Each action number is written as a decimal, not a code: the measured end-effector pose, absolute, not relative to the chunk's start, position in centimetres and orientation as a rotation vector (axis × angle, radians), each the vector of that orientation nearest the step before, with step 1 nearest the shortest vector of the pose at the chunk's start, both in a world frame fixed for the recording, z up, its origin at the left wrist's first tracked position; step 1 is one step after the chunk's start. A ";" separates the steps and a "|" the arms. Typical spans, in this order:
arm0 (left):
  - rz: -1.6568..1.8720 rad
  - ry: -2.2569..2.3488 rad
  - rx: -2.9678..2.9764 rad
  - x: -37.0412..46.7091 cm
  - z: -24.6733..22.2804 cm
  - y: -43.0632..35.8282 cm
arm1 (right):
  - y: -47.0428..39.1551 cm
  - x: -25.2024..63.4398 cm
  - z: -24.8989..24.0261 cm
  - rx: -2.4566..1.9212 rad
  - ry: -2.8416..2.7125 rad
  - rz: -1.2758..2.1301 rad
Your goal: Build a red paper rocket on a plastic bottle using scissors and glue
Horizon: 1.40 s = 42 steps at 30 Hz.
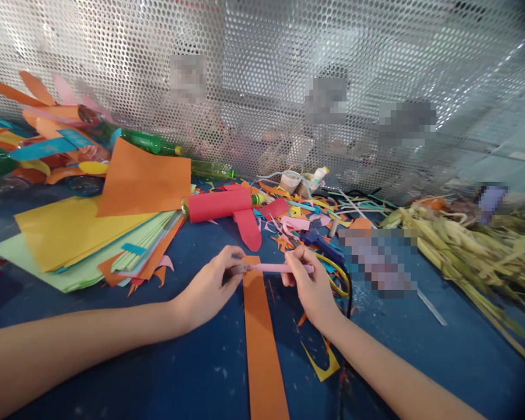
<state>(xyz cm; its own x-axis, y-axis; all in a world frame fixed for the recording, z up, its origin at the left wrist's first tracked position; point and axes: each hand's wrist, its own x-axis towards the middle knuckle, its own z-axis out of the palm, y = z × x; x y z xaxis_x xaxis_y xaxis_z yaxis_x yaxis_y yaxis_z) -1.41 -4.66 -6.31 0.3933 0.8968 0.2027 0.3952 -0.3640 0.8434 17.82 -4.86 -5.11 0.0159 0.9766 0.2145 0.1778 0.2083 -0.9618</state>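
Note:
Between my two hands a slim pink pen (271, 268) lies level, above the far end of a long orange paper strip (260, 326). My right hand (308, 283) is closed around the pen's barrel. At the pen's left end, the fingers of my left hand (216, 284) pinch a small greyish piece that looks like its cap; whether it is on or off the tip I cannot tell. Just beyond my hands rests a bottle wrapped in red paper (221, 205), with a rounded red flap hanging from it.
Stacked coloured paper (83, 227) lies left, with paper-trimmed bottles (48, 146) behind. Paper scraps (297, 219), a blue glue gun (324, 246) with a black cable and small cups (291, 182) sit beyond my right hand. Dried husks (455, 251) lie right; a perforated metal screen (262, 76) rises behind.

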 end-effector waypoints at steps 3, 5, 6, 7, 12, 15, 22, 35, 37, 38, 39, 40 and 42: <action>0.882 1.084 1.905 -1.3 -6.3 -4.6 | -4.9 17.8 -5.3 -1.183 -1.443 0.943; 0.884 1.070 1.909 -1.3 -6.3 -4.6 | -5.0 17.8 -5.4 -1.183 -1.471 0.949; 0.884 1.068 1.921 -1.3 -6.4 -4.6 | -5.0 17.9 -5.5 -1.184 -1.485 0.948; 0.881 1.071 1.940 -1.3 -6.4 -4.6 | -5.1 17.9 -5.5 -1.185 -1.500 0.943; 0.874 1.117 2.032 -1.3 -6.3 -4.6 | -5.0 17.9 -5.5 -1.196 -1.545 0.911; 0.880 1.111 1.996 -1.3 -6.0 -4.6 | -4.9 17.9 -5.4 -1.228 -1.557 0.909; 0.819 1.118 1.828 -1.3 -5.6 -5.1 | -5.0 17.9 -5.4 -1.264 -1.596 0.877; 0.953 1.243 2.014 -1.4 -6.1 -5.4 | -5.3 17.6 -5.1 -1.128 -1.464 1.205; 0.982 1.230 2.045 -1.4 -6.2 -5.5 | -5.4 17.6 -5.2 -1.101 -1.417 1.269; 0.997 1.224 2.057 -1.5 -6.2 -5.5 | -5.4 17.6 -5.3 -1.089 -1.395 1.303; 1.008 1.220 2.065 -1.5 -6.3 -5.5 | -5.3 17.6 -5.3 -1.078 -1.377 1.336; 1.017 1.217 2.067 -1.5 -6.3 -5.5 | -5.3 17.6 -5.4 -1.068 -1.363 1.367; 1.015 1.220 2.050 -1.5 -6.2 -5.5 | -5.2 17.6 -5.5 -1.059 -1.348 1.405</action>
